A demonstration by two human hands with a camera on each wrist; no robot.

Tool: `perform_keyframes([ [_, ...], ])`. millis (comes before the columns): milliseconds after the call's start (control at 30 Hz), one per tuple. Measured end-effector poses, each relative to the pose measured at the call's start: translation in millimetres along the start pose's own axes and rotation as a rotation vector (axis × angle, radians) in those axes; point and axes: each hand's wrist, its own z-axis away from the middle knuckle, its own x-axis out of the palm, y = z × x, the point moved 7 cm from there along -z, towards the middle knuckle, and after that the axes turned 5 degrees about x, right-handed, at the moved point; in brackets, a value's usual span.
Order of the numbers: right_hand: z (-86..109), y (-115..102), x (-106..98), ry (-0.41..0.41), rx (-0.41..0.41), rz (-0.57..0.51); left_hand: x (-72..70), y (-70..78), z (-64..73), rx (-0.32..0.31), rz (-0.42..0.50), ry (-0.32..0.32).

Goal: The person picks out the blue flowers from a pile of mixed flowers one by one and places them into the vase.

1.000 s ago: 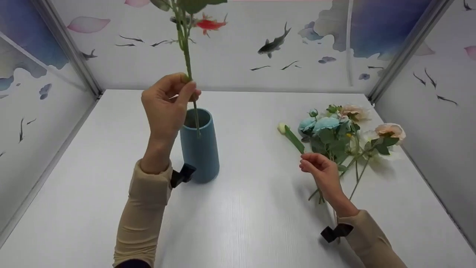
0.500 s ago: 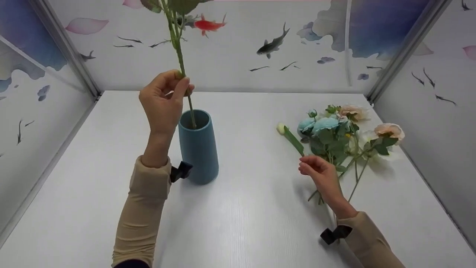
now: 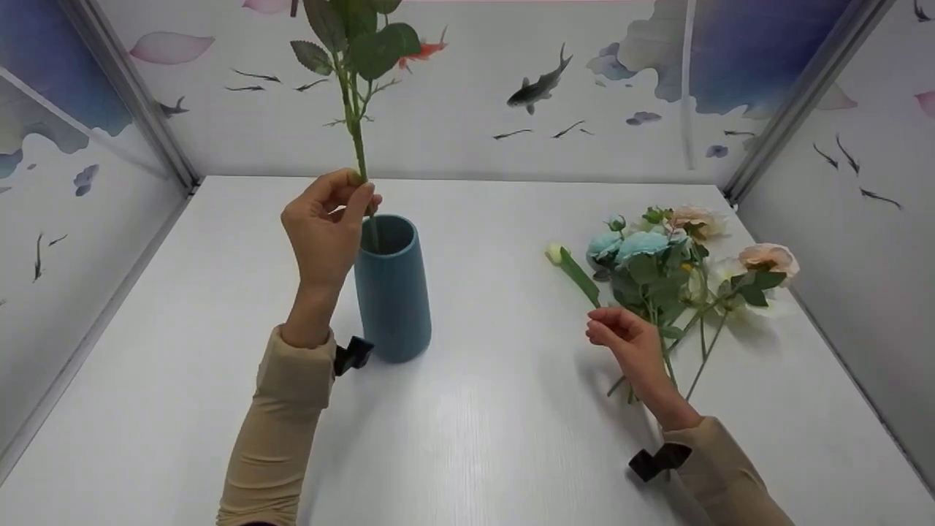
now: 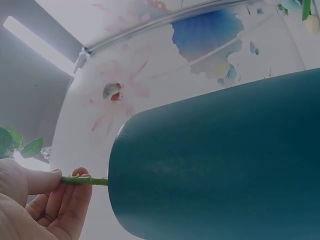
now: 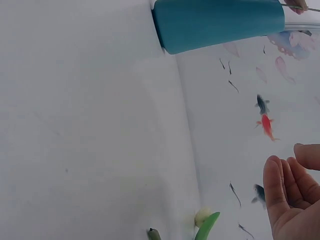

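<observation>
Between thumb and fingers, my left hand [image 3: 325, 230] pinches the green stem [image 3: 356, 146] of a leafy flower; its bloom is out of the head view. The stem's lower end reaches into the mouth of a blue-teal vase [image 3: 394, 310], which stands upright. In the left wrist view the stem [image 4: 100, 181] enters past the rim of the vase [image 4: 215, 160]. My right hand [image 3: 637, 351] hovers beside the pile of flowers, overlapping a white tulip's stem [image 3: 581, 279] in the head view. The right wrist view shows the thumb and fingers of this hand [image 5: 295, 200] apart, holding nothing.
Several flowers lie in a pile on the right of the white table [image 3: 475, 438], among them blue blooms [image 3: 641, 245] and a peach one [image 3: 768, 259]. Printed panels [image 3: 453, 131] wall in the back and both sides.
My left hand first shifts slightly left, bringing the stem's end over the vase mouth, then lowers it inside; more leaves come into view. My right hand stays almost in place.
</observation>
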Motion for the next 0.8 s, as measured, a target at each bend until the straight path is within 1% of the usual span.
perform_keyframes([
  [133,-0.3,1.3,-1.7,0.006,0.005,0.001,-3.1,-4.2,6.4,-0.005,-0.014,-0.005],
  [267,-0.1,2.0,-5.2,0.019,0.027,0.006,-5.5,-7.2,12.5,-0.003,-0.024,-0.013],
  [400,1.0,1.8,-13.7,0.039,0.028,-0.001,-7.2,-10.0,19.2,-0.014,-0.025,-0.024],
  [533,3.5,1.3,-24.6,0.068,0.006,-0.008,-8.6,-12.8,25.4,-0.018,-0.043,-0.037],
  [700,8.0,4.3,-33.5,0.085,0.013,0.025,-11.0,-15.4,29.2,-0.004,-0.065,-0.042],
  [800,9.1,8.3,-36.9,0.097,0.025,0.026,-12.4,-15.8,30.2,0.004,-0.077,-0.037],
])
